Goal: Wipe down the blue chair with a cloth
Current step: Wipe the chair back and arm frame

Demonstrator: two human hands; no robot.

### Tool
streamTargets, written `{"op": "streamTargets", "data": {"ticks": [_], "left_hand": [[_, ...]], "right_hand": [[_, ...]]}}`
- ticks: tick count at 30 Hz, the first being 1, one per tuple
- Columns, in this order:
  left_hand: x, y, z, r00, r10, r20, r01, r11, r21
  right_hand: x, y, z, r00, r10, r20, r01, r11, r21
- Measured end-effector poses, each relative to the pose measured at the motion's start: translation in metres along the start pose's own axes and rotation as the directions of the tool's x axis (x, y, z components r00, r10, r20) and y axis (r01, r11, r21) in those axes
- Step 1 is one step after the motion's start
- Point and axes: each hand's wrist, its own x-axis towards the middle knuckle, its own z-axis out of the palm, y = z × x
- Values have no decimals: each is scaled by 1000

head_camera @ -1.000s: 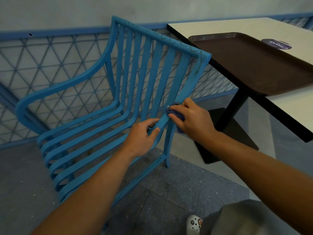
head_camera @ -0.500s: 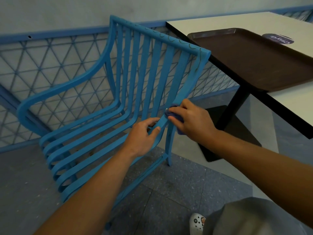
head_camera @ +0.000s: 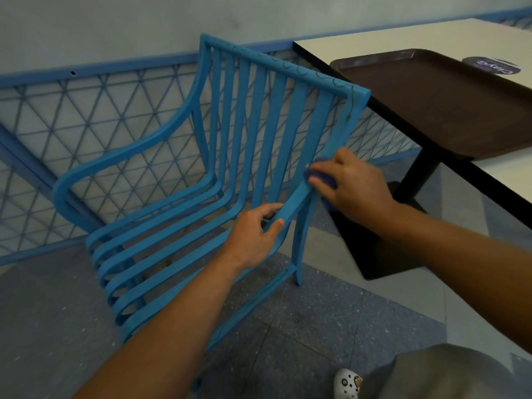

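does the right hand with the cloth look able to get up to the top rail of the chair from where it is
Probably yes. The right hand presses the cloth on the near side rail, which runs uncovered up to the top rail; the brown tray sits beside it.

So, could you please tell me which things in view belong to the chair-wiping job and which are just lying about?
Part of the job:
- blue chair
- dark blue cloth, pressed on the chair's near armrest
- right hand, holding the cloth
- left hand, gripping the armrest lower down

Just lying about:
- white table
- brown tray on the table
- blue mesh fence behind
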Motion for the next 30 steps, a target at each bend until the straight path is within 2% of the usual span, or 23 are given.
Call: {"op": "streamTargets", "data": {"ticks": [2,5,7,11,13,16,18,21,25,27,30], "left_hand": [[0,1,0,1000,2,-1,-2,1000,8],[-1,3,-1,1000,-3,0,3,1000,22],[-2,5,-1,1000,-3,2,3,1000,20],[-2,4,0,1000,-7,-6,7,1000,12],[-1,2,1,1000,-2,-9,2,1000,9],[1,0,1,1000,4,-17,-4,1000,5],[2,-2,2,1000,7,-16,-7,1000,-2],[3,-4,3,1000,10,-18,-10,1000,-1],[5,-6,3,1000,15,-17,-15,1000,2],[5,-7,3,1000,11,-16,-11,1000,5],[5,-7,3,1000,8,-20,-8,1000,2]], "right_hand": [[-6,-5,2,995,-80,62,82,996,-30],[15,8,-19,993,-97,62,103,989,-106],[32,24,-41,998,-62,-3,61,990,-124],[43,37,-55,981,67,-182,-77,996,-51],[30,27,-39,990,61,-131,-66,997,-33],[8,14,-20,998,-57,12,58,997,-52],[14,17,-29,996,-75,40,78,994,-78],[42,33,-56,997,-31,-76,23,995,-101],[62,44,-72,957,118,-263,-132,991,-34],[53,37,-58,965,113,-238,-120,993,-15],[30,28,-38,993,-17,-113,9,998,-65]]}}
